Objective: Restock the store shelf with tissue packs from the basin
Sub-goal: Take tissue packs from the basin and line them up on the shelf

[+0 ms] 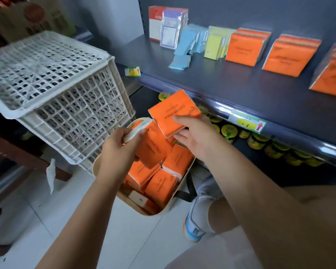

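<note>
A cream basin (164,209) hangs below the shelf edge, full of several orange tissue packs (161,188). My left hand (118,150) grips the basin's white handle (139,128) and keeps the basin off the floor. My right hand (193,133) pinches one orange tissue pack (173,112), thumb on top and fingers beneath, lifted just above the basin. The dark shelf (231,84) stretches to the right. Three stacks of orange packs (246,48) stand on it toward the back right.
Two stacked white lattice crates (56,90) tilt at the left, close to the basin. Blue (186,45) and yellow packs (215,44) and a red-and-white box (155,22) sit at the shelf's back. Yellow-lidded jars (260,141) fill the level below. My shoe (199,214) rests on the tiled floor.
</note>
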The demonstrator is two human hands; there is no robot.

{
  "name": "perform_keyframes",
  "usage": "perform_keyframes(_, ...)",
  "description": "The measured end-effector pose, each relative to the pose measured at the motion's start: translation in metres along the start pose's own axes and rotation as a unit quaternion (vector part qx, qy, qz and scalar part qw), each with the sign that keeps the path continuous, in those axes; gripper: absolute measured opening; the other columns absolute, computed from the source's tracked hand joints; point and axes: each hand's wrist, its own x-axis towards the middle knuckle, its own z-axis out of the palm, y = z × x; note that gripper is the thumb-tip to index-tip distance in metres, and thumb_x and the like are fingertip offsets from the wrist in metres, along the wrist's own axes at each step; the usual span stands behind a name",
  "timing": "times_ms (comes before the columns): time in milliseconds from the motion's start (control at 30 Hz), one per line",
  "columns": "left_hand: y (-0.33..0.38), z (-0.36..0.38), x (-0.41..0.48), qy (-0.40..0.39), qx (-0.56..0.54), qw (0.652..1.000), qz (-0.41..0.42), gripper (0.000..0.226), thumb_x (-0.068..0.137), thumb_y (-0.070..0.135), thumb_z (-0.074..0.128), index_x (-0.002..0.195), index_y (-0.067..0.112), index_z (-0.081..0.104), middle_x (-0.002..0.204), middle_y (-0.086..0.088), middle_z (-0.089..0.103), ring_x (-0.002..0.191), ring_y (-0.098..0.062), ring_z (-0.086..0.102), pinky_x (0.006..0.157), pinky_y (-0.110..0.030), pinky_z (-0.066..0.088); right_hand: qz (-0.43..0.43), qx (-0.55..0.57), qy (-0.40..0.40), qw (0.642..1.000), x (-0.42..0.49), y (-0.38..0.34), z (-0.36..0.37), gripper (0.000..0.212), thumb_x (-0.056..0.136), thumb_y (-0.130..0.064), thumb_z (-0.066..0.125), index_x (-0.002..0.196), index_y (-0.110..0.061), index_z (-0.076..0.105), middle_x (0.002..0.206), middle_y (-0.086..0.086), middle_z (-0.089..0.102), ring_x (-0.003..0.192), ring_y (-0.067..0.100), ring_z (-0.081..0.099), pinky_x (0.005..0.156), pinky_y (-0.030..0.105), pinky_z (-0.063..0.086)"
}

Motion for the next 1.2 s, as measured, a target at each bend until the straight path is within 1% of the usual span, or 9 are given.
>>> perform_keyframes(167,0.040,0.020,-0.007,-0.022,-0.121,0.992,-0.023,0.035,0.095,0.043,0.070,0.098,0.009,0.064,0.089,-0.022,0.073,0.073,-0.036,0.074,0.062,-0.045,0.063,-0.041,0.052,0.003,0.998,-0.010,-0.035,-0.013,0.035,0.090,-0.002,0.073,0.122,-0.011,0.064,0.112,0.012,0.077,0.102,0.027,0.075,0.085,0.041,0.060)
perform_keyframes(267,0.061,0.033,-0.008,-0.039,-0.188,0.980,-0.053,0.033,0.092,0.037,0.075,0.098,0.007,0.061,0.085,-0.019,0.075,0.070,-0.034,0.075,0.064,-0.041,0.065,-0.086,0.056,0.009,0.995,-0.016,-0.061,-0.023,0.027,0.094,-0.006,0.070,0.118,-0.017,0.065,0.111,0.009,0.078,0.100,0.024,0.076,0.080,0.039,0.060)
perform_keyframes(367,0.084,0.050,-0.007,-0.075,-0.231,0.968,-0.062,0.040,0.087,0.028,0.081,0.109,0.004,0.058,0.093,-0.020,0.077,0.075,-0.039,0.076,0.074,-0.049,0.065,-0.150,0.052,0.023,0.987,-0.023,-0.088,-0.024,0.021,0.097,-0.012,0.067,0.114,-0.024,0.066,0.111,0.004,0.078,0.101,0.022,0.075,0.084,0.045,0.061)
perform_keyframes(533,0.126,0.082,0.001,-0.114,-0.256,0.958,-0.052,0.041,0.086,0.014,0.082,0.117,0.005,0.057,0.100,-0.018,0.077,0.081,-0.037,0.077,0.072,-0.043,0.065,-0.222,0.119,0.074,0.965,-0.029,-0.127,-0.036,0.026,0.096,-0.016,0.070,0.121,-0.019,0.067,0.118,0.007,0.075,0.109,0.026,0.073,0.091,0.050,0.060)
perform_keyframes(700,0.175,0.110,0.018,-0.114,-0.284,0.952,-0.029,0.030,0.091,0.022,0.078,0.114,0.016,0.059,0.100,-0.011,0.077,0.078,-0.027,0.078,0.063,-0.034,0.062,-0.255,0.215,0.121,0.935,-0.029,-0.168,-0.046,0.028,0.095,-0.025,0.073,0.122,-0.021,0.066,0.116,0.004,0.077,0.106,0.026,0.074,0.065,0.033,0.061)
perform_keyframes(867,0.221,0.135,0.034,-0.108,-0.328,0.938,-0.040,0.032,0.090,0.027,0.076,0.117,0.017,0.061,0.099,-0.004,0.077,0.071,-0.020,0.078,0.068,-0.031,0.052,-0.319,0.244,0.178,0.898,-0.024,-0.189,-0.071,0.025,0.097,-0.024,0.069,0.122,-0.027,0.067,0.119,-0.001,0.075,0.110,0.021,0.072,0.078,0.039,0.062)
perform_keyframes(1033,0.249,0.167,0.054,-0.107,-0.368,0.918,-0.102,0.022,0.092,0.024,0.073,0.108,0.021,0.060,0.093,-0.004,0.072,0.071,-0.022,0.068,0.067,-0.030,0.047,-0.356,0.126,0.233,0.896,-0.021,-0.199,-0.117,0.035,0.096,-0.015,0.069,0.130,-0.023,0.066,0.121,-0.001,0.074,0.106,0.015,0.072,0.085,0.042,0.062)
perform_keyframes(1133,0.242,0.191,0.054,-0.072,-0.408,0.898,-0.145,0.025,0.091,0.021,0.073,0.114,0.016,0.063,0.104,-0.009,0.074,0.076,-0.025,0.068,0.066,-0.031,0.045,-0.389,-0.035,0.267,0.881,-0.016,-0.203,-0.140,0.026,0.092,-0.008,0.071,0.112,-0.025,0.070,0.101,-0.003,0.076,0.091,0.011,0.073,0.087,0.030,0.058)
perform_keyframes(1200,0.236,0.200,0.056,-0.024,-0.431,0.886,-0.172,0.018,0.090,0.021,0.074,0.104,0.018,0.064,0.103,-0.010,0.074,0.078,-0.025,0.067,0.064,-0.030,0.045,-0.392,-0.143,0.286,0.863,-0.007,-0.208,-0.153,0.029,0.089,-0.007,0.073,0.105,-0.030,0.066,0.097,-0.006,0.073,0.086,0.007,0.070,0.085,0.029,0.055)
